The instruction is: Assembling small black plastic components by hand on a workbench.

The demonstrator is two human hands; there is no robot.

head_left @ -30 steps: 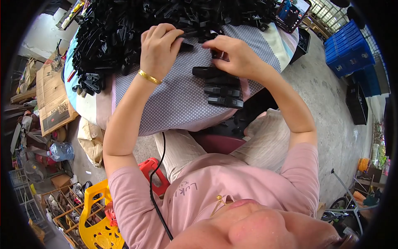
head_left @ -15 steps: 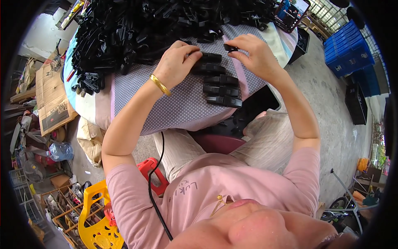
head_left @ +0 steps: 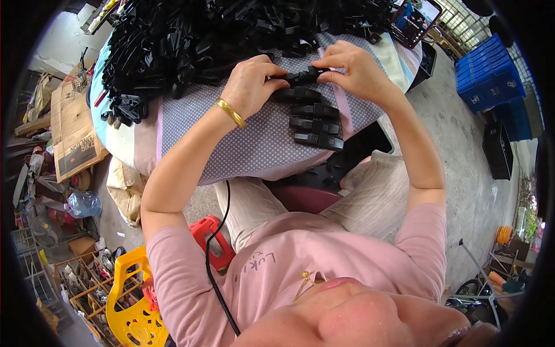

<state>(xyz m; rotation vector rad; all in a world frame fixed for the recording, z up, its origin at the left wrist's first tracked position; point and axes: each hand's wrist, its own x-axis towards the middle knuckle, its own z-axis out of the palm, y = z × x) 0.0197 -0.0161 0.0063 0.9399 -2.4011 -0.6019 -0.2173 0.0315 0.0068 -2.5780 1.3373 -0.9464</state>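
Observation:
My left hand [head_left: 250, 87], with a gold bangle at its wrist, pinches one end of a small black plastic part [head_left: 300, 77] above the table. At the other end, my right hand [head_left: 354, 70] closes thumb and fingers on the same part, or on a small piece joined to it; the fingertips hide the join. Just below, towards me, several similar black plastic pieces [head_left: 317, 125] lie side by side in a short column. A big heap of loose black plastic parts [head_left: 191, 52] covers the far side of the table.
A dotted cloth [head_left: 214, 144] covers the round table. A phone [head_left: 413, 26] stands at its far right edge. Below the near edge is a black tray [head_left: 367, 144] by my legs. Blue crates [head_left: 488, 75], a yellow chair [head_left: 124, 306] and cardboard [head_left: 75, 127] stand around.
My right hand has brought its small black piece left and down to the part in my left hand. Both hands now meet at that part. The view has shifted slightly.

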